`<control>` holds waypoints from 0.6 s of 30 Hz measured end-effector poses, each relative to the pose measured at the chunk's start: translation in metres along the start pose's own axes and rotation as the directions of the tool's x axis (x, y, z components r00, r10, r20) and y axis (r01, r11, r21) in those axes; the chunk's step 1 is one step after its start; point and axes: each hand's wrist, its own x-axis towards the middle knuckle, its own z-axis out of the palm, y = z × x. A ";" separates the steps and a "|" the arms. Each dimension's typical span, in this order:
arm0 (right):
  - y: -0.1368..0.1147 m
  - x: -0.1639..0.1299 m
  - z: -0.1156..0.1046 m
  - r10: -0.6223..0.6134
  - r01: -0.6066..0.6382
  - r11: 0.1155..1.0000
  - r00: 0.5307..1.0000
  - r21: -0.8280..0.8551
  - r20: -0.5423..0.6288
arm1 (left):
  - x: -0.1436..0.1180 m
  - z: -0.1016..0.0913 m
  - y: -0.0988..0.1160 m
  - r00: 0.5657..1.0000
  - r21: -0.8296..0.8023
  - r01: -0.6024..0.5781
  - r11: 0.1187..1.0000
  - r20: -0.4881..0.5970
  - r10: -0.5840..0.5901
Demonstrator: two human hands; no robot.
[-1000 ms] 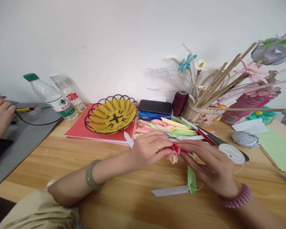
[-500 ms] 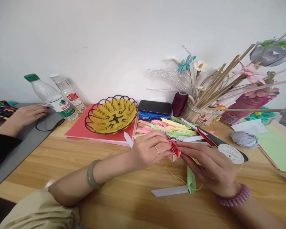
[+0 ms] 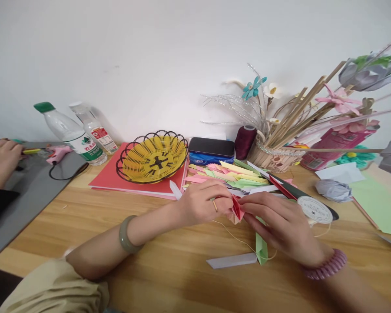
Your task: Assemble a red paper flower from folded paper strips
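Note:
My left hand (image 3: 202,203) and my right hand (image 3: 282,224) meet over the wooden table (image 3: 156,261) and pinch a small folded red paper piece (image 3: 237,207) between their fingertips. A pale pink folded piece (image 3: 235,218) hangs just under it. A thin cream thread (image 3: 237,239) runs from the papers across the table toward a white thread spool (image 3: 314,209) beside my right hand. A folded green paper strip (image 3: 261,245) and a white strip (image 3: 232,260) lie below my hands.
A pile of coloured folded strips (image 3: 234,174) lies behind my hands. A yellow wire basket (image 3: 153,157) sits on a red folder (image 3: 107,178). Two water bottles (image 3: 74,132), a phone (image 3: 211,146), a maroon thread cone (image 3: 244,141) and a basket of paper flowers (image 3: 276,158) stand along the wall. Another person's hand (image 3: 1,161) works far left.
My hands have turned the red piece more upright and drawn closer together. The other person's hand at left pulled back, leaving a pink tool on the grey mat.

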 end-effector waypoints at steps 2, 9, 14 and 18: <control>-0.002 0.003 -0.002 0.076 -0.079 0.991 0.997 0.110 0.027 | 0.001 0.000 -0.001 0.999 -0.077 0.046 0.996 0.016 -0.045; -0.005 0.009 -0.002 0.461 -0.589 0.669 0.807 0.453 0.369 | 0.006 0.002 0.010 0.830 -0.495 0.554 0.670 0.262 -0.493; -0.003 0.008 0.002 0.487 -0.658 0.495 0.751 0.568 0.446 | 0.008 0.002 0.009 0.725 -0.625 0.664 0.409 0.405 -0.557; -0.004 0.011 -0.001 0.472 -0.656 0.506 0.754 0.561 0.456 | 0.007 0.001 0.005 0.741 -0.627 0.657 0.419 0.434 -0.512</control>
